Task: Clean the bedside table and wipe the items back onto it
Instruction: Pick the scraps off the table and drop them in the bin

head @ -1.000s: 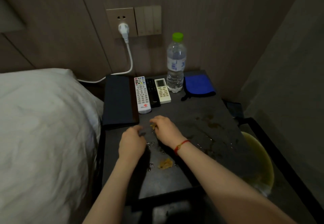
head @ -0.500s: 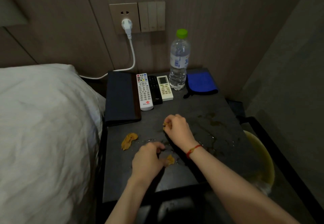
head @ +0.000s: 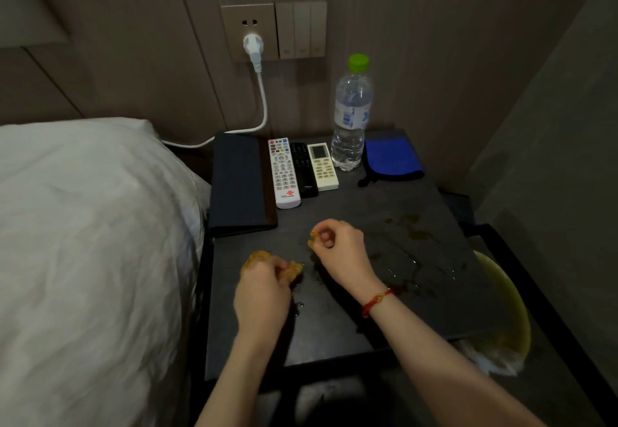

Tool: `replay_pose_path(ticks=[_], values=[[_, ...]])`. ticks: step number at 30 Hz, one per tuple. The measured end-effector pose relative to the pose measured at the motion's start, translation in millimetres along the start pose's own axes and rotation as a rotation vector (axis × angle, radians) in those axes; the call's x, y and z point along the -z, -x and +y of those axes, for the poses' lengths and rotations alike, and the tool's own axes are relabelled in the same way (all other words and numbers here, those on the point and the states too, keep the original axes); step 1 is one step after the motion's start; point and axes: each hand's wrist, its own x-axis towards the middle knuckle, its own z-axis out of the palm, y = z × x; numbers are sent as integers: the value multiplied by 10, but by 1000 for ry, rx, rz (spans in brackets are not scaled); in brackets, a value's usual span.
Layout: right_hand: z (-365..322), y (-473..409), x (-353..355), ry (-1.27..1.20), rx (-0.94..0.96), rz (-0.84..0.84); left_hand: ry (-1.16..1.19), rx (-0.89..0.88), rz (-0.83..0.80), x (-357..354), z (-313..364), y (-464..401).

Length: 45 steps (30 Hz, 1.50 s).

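A: What are the two hands doing on the dark worktop (head: 368,319)?

B: The left hand (head: 262,296) is curling its fingers around yellow scraps (head: 257,257) near the front left of the worktop, gripping them. The right hand (head: 337,247) is pinching a smaller yellow scrap (head: 313,238) between thumb and fingertips, just above the middle of the surface. A red bracelet (head: 376,302) is circling that wrist.

A: And the mess?

B: Brownish stains and wet drops (head: 411,236) are lying to the right of the hands.

A: What is standing at the back?

B: A dark folder (head: 239,182), a white remote (head: 284,172), a black remote (head: 303,169), a cream remote (head: 322,165), a water bottle (head: 351,118) and a blue pouch (head: 391,160) are sitting in a row by the wall. A bin (head: 508,306) is showing past the right edge, a white pillow (head: 87,242) on the left.
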Motion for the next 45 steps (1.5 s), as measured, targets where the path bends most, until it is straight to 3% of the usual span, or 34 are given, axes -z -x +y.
replay_pose_path(ticks=[10,13,18,27,32,35,39,45], values=[[-29,66,-217,-45,17,-58,-333,25,64,30,-240,-223],[1,64,-187,-66,8,-41,-250,42,59,35,-215,-224],[65,104,-7,-121,-37,24,155,99,14,72,50,-161],[730,468,1186,-95,-174,475,-17,-417,-187,-564,1402,163],[1414,648,1932,-80,-351,589,-241,-757,-233,-1276,2344,567],[1937,706,2168,-52,-514,586,-426,-845,-337,-1810,2717,736],[2612,727,2068,-143,-748,435,-636,-880,-521,-2436,2802,840],[3082,719,1831,-280,-852,339,-772,-847,-598,-2992,2644,822]])
